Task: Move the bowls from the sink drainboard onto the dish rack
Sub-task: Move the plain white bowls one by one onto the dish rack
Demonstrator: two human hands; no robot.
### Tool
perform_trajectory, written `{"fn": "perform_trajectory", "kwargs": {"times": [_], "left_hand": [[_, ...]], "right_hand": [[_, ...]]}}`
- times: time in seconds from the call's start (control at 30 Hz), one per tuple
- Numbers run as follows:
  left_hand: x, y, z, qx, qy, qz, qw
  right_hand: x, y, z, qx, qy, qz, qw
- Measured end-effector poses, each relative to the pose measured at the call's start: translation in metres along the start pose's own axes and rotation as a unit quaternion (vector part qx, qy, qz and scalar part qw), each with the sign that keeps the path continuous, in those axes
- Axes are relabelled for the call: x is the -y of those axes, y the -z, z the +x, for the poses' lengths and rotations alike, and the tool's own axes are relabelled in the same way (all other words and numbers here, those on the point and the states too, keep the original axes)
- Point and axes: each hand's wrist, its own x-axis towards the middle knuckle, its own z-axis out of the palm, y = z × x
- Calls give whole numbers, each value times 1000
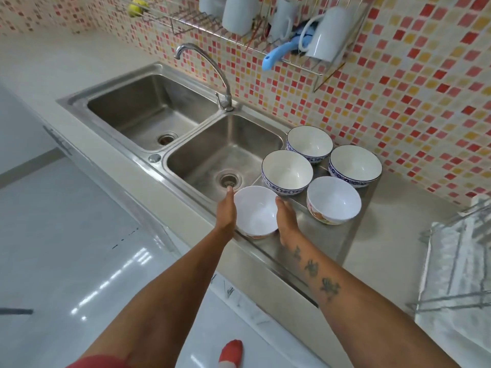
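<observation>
Several white bowls stand upright on the steel drainboard (pixel 329 241) to the right of the sink. The nearest bowl (pixel 256 212) sits at the drainboard's front left corner, between my two hands. My left hand (pixel 226 209) lies flat against its left side and my right hand (pixel 287 220) against its right side, fingers straight. Behind it stand a blue-patterned bowl (pixel 287 171), a flower-patterned bowl (pixel 334 199), and two more blue-rimmed bowls (pixel 309 142) (pixel 355 164). A wire dish rack (pixel 457 264) on a white cloth stands at the right edge.
A double steel sink (pixel 186 134) with a curved tap (pixel 210 70) lies to the left. A wall-mounted wire rack (pixel 279 35) holds white mugs and a blue utensil above the bowls. Mosaic tiles cover the wall. My red-socked foot (pixel 232 351) shows on the white floor.
</observation>
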Motion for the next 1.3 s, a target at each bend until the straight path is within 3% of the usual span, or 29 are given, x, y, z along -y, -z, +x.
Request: {"fn": "perform_trajectory", "kwargs": {"times": [0.23, 0.37, 0.57, 0.73, 0.87, 0.97, 1.13, 1.3], "left_hand": [[12, -4, 5, -16, 23, -39, 999], [-4, -8, -5, -9, 47, -93, 994], [-71, -26, -30, 71, 40, -156, 984], [-143, -68, -104, 220, 8, -148, 964], [-183, -117, -185, 363, -43, -168, 916], [-206, -147, -231, 430, -75, -181, 882], [-222, -215, -314, 622, -49, -74, 778], [-222, -272, -401, 707, -17, 47, 705]], "right_hand": [[1, -1, -2, -6, -7, 30, 999], [10, 2, -11, -70, 32, 40, 996], [66, 28, -55, -137, 124, 92, 978], [145, 86, -122, -189, 241, 107, 946], [206, 162, -188, -233, 358, 95, 899], [237, 205, -227, -255, 394, 75, 880], [252, 302, -293, -340, 432, 63, 833], [242, 395, -337, -407, 453, 82, 789]]}}
